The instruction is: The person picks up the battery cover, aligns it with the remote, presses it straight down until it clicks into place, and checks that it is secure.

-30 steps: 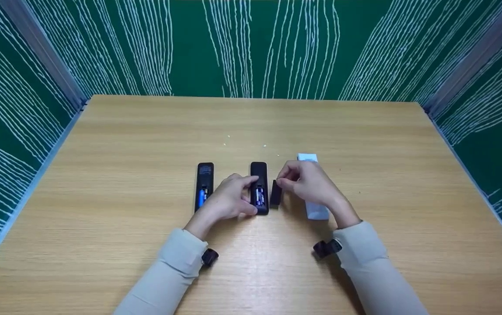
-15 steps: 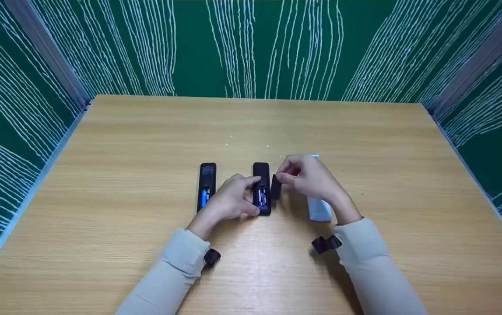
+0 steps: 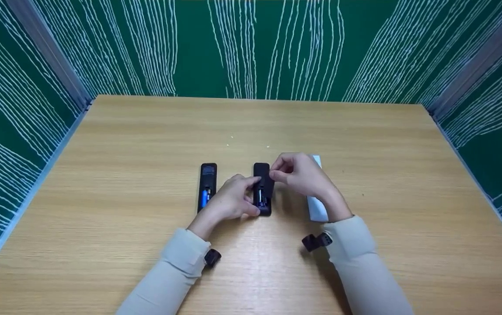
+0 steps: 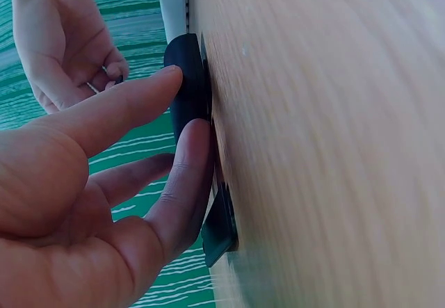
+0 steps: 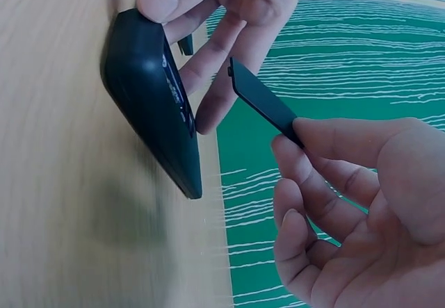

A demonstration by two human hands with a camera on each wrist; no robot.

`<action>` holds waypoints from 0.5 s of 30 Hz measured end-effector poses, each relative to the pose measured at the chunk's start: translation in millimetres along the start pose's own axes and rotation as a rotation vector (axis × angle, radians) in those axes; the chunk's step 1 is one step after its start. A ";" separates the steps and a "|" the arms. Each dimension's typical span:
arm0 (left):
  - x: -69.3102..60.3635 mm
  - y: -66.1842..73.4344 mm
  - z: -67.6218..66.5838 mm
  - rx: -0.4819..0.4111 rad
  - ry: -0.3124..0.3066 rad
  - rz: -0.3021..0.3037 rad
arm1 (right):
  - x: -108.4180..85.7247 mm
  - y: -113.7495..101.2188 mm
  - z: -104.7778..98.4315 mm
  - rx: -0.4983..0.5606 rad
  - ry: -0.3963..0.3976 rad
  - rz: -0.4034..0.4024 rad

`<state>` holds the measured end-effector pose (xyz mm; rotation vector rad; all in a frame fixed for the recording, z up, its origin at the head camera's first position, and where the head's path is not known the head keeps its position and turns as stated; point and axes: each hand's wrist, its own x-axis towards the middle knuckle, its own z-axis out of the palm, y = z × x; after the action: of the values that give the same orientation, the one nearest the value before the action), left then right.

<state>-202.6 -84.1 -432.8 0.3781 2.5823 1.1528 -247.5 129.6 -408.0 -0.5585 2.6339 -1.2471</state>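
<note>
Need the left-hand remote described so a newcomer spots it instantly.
Near the middle of the wooden table, left of the white oblong item, is a black remote. The left hand's grip holds it. Unlike the other remote further left, which shows a blue battery, it has a loose black cover held just off it.

Soft glare (pale) on the table (image 3: 259,271).
</note>
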 end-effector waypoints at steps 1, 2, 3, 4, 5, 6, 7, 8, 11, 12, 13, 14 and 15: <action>0.0 -0.1 0.1 0.002 0.001 0.005 | 0.0 0.1 1.0 0.000 0.001 -0.002; 0.0 -0.2 0.2 0.007 0.003 0.010 | 0.2 0.4 2.0 -0.004 0.002 -0.007; 0.1 -0.3 0.2 0.012 0.004 0.015 | 0.4 0.8 3.1 -0.005 0.003 -0.006; 0.2 -0.4 0.2 0.013 0.004 0.018 | 0.5 0.9 4.2 -0.006 0.002 -0.006; 0.3 -0.5 0.3 0.013 0.004 0.019 | 0.8 1.3 5.3 -0.006 0.001 -0.005; 0.4 -0.5 0.4 0.014 0.003 0.020 | 1.1 1.7 6.3 -0.007 0.000 -0.004; 0.6 -0.7 0.6 0.008 0.001 0.014 | 1.4 2.0 7.0 -0.006 0.000 0.001; 0.7 -0.6 0.6 0.002 -0.001 0.010 | 1.5 2.2 7.7 -0.005 0.000 0.004; 0.8 -0.1 0.6 -0.013 -0.006 -0.003 | 2.4 3.3 9.0 -0.004 -0.004 0.002; 1.0 -0.1 0.7 -0.014 -0.006 -0.007 | 2.7 3.9 9.3 -0.006 -0.005 -0.002; 1.1 -0.1 0.7 -0.015 -0.007 -0.010 | 2.7 4.2 9.3 -0.005 -0.006 -0.005; 1.0 0.1 0.7 -0.016 -0.007 -0.012 | 2.8 4.6 9.4 -0.006 -0.007 -0.007; 1.1 0.2 0.9 -0.017 -0.008 -0.013 | 2.8 5.1 9.4 -0.008 -0.008 -0.012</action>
<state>-203.3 -83.0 -433.3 0.3613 2.5629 1.1652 -248.5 124.8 -417.9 -0.5797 2.6335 -1.2354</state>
